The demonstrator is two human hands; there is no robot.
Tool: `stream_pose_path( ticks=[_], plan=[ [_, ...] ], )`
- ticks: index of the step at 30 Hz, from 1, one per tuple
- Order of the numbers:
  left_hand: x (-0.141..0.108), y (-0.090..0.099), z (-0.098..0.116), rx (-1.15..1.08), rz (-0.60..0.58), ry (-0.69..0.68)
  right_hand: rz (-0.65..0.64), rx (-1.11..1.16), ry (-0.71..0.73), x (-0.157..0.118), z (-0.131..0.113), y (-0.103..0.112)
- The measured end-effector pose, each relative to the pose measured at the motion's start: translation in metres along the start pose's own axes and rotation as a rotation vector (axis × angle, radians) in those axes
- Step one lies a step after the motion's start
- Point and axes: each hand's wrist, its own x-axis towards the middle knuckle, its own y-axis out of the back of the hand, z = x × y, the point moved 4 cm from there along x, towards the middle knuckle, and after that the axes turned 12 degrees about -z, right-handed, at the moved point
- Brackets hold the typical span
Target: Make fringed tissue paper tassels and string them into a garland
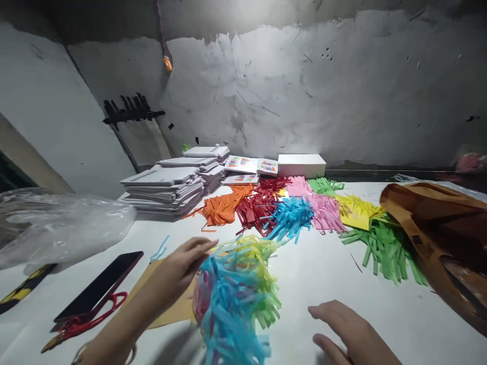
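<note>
My left hand (192, 261) is closed on the upper left edge of a bundle of fringed tissue paper (232, 296), with blue strips in front and yellow, green and some pink behind. The strips hang down over the white table (297, 284); the pinched edge is partly hidden by my fingers. To the right, apart from the bundle, my right hand (348, 329) is open, thumb and forefinger spread, holding nothing. Beneath my left forearm lies a flat brown sheet (171, 317), with a few loose blue strips (160, 251) beyond it.
Behind lie fringed papers: orange (220, 208), dark red (258, 210), blue (292, 215), pink (327, 213) and green (384, 246). White packets (163, 187) and a white box (302, 165) stand farther back. A phone (101, 286) and plastic bag (76, 223) lie left, a brown bag (437, 218) right.
</note>
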Motion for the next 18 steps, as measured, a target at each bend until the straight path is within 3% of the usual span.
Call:
stream_pose_path(
  ticks=[2,4,9,12,15,18],
  plan=[
    [0.027,0.004,-0.029,-0.028,-0.037,0.095,-0.102,0.047,-0.003,0.032,0.014,-0.002],
    [0.057,-0.009,-0.049,-0.089,-0.106,0.174,-0.201,0.089,-0.036,0.075,0.025,-0.011],
    [0.136,-0.07,-0.085,-0.181,-0.276,0.277,-0.269,0.063,-0.109,0.216,0.043,-0.054],
    [0.167,-0.105,-0.107,-0.275,-0.338,0.363,-0.278,-0.015,-0.19,0.29,0.055,-0.087],
    [0.179,-0.132,-0.123,-0.376,-0.364,0.428,-0.301,-0.132,-0.344,0.332,0.071,-0.112],
    [0.178,-0.146,-0.134,-0.441,-0.397,0.459,-0.348,-0.225,-0.459,0.344,0.087,-0.125]
  ],
)
